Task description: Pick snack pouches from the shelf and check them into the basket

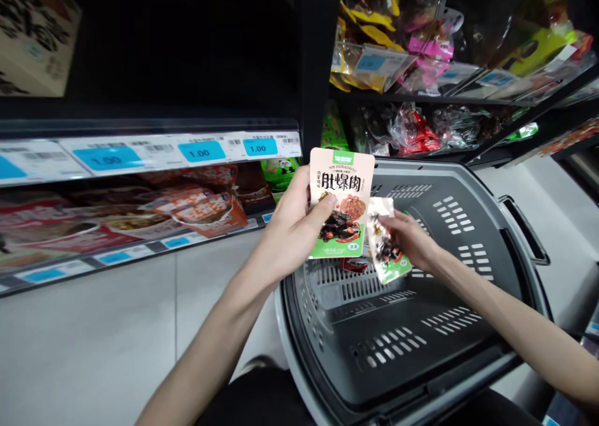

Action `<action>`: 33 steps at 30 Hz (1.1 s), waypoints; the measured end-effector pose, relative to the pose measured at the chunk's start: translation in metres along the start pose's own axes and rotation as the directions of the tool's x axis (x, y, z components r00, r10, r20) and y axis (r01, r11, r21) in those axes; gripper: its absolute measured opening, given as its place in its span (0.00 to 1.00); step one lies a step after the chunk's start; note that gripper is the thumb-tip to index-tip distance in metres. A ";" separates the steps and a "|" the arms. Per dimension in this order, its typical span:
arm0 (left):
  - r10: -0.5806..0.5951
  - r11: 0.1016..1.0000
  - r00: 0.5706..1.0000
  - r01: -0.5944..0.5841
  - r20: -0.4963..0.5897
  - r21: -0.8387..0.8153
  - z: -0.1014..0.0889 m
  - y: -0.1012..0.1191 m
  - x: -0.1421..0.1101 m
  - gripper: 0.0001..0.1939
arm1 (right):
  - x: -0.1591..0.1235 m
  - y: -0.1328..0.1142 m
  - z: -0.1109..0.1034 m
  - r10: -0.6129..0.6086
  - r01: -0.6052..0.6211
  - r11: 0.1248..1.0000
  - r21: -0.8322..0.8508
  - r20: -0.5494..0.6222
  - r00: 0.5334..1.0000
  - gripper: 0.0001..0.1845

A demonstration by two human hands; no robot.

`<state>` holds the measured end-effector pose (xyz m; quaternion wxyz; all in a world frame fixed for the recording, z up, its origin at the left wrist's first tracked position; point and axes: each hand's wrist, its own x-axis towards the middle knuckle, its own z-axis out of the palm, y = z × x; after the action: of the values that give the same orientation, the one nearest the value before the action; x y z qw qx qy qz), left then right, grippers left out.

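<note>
My left hand (299,220) grips a snack packet (344,176), cream and green with large dark characters, its thumb pressed across the front. The packet stands upright and faces me. To the right, my right hand (412,236) pinches a second, similar packet (386,245), tilted and partly blurred. Both packets are above the grey shopping basket (355,370), whose walls and floor have rows of slots. Behind the packets, a small red packet (355,264) shows partly in the basket; the rest of it is hidden.
Shelves with blue price tags (201,151) run along the left, with bagged snacks (206,211) on the low shelf. More shelves at upper right hold wrapped snacks (416,130). A basket handle (524,229) sticks out at the right. Pale floor tiles (93,345) lie at lower left.
</note>
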<state>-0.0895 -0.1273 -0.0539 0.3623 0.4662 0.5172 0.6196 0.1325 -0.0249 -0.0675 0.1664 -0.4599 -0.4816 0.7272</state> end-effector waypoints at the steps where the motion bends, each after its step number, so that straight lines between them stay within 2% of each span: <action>1: -0.004 1.000 1.000 0.004 -0.008 -0.026 0.000 0.000 0.000 0.21 | 0.001 0.008 0.002 -0.007 0.014 0.996 -0.090 0.075 0.997 0.21; 3: -0.014 0.999 1.000 0.013 -0.010 -0.052 0.000 -0.001 0.000 0.21 | 0.004 0.028 0.005 -0.041 0.127 0.935 -0.331 0.255 0.966 0.21; 4: -0.018 0.998 1.000 0.017 -0.007 -0.054 0.000 -0.001 0.000 0.21 | 0.004 0.038 0.007 -0.064 0.222 0.859 -0.461 0.333 0.941 0.20; 6: -0.022 0.999 1.000 0.022 0.000 -0.045 0.000 -0.002 0.000 0.21 | 0.004 0.057 0.010 -0.073 0.378 0.629 -0.679 0.433 0.898 0.15; 8: -0.023 0.999 1.000 0.023 0.009 -0.032 -0.001 -0.003 0.000 0.21 | 0.003 0.075 0.011 0.006 0.413 0.416 -0.810 0.457 0.889 0.13; 9: -0.023 0.999 1.000 0.023 0.014 -0.027 -0.001 -0.003 0.000 0.21 | 0.003 0.082 0.010 0.058 0.406 0.352 -0.843 0.453 0.890 0.12; 11: -0.021 1.000 1.000 0.021 0.023 -0.019 -0.001 -0.002 0.000 0.20 | 0.002 0.093 0.008 0.139 0.388 0.303 -0.870 0.444 0.885 0.14; 13: -0.018 1.000 0.999 0.018 0.030 -0.006 0.000 -0.001 0.000 0.20 | 0.003 0.098 0.005 0.153 0.377 0.337 -0.863 0.445 0.883 0.16; 15: -0.012 1.000 0.999 0.012 0.031 0.013 0.000 0.001 0.000 0.20 | 0.005 0.098 0.003 0.113 0.386 0.409 -0.827 0.466 0.878 0.20; 17: -0.008 0.999 1.000 0.007 0.029 0.033 0.000 0.001 0.000 0.21 | 0.007 0.092 0.004 0.035 0.414 0.472 -0.778 0.486 0.873 0.22; 20: -0.011 0.999 0.999 0.009 0.038 0.050 -0.001 0.001 0.001 0.20 | 0.007 0.074 0.010 -0.064 0.424 0.556 -0.715 0.472 0.879 0.21; 22: -0.017 0.999 0.997 0.014 0.069 0.052 -0.001 0.001 0.001 0.20 | 0.004 0.057 0.017 -0.087 0.385 0.703 -0.598 0.465 0.881 0.21; 24: -0.026 0.998 0.993 0.019 0.115 0.065 -0.002 0.002 0.002 0.22 | -0.001 0.041 0.024 -0.112 0.322 0.863 -0.390 0.473 0.874 0.23; 25: -0.037 0.996 0.989 0.025 0.146 0.084 -0.003 0.003 0.002 0.22 | -0.004 0.033 0.027 -0.137 0.296 0.912 -0.285 0.469 0.872 0.23; 28: -0.097 0.982 0.958 0.048 0.270 0.184 -0.004 0.010 0.001 0.19 | -0.013 0.019 0.033 -0.268 0.331 0.935 -0.124 0.362 0.893 0.17; 31: -0.140 0.961 0.928 0.043 0.345 0.273 -0.003 0.016 -0.001 0.14 | -0.017 0.015 0.034 -0.400 0.435 0.889 -0.141 0.221 0.889 0.13; 33: -0.118 0.965 0.933 0.028 0.340 0.260 -0.002 0.017 -0.001 0.12 | -0.017 0.013 0.032 -0.440 0.466 0.867 -0.177 0.168 0.882 0.14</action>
<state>-0.0906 -0.1326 -0.0377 0.4102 0.5918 0.5352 0.4417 0.1178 -0.0604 -0.0664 0.2527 -0.3036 -0.6603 0.6387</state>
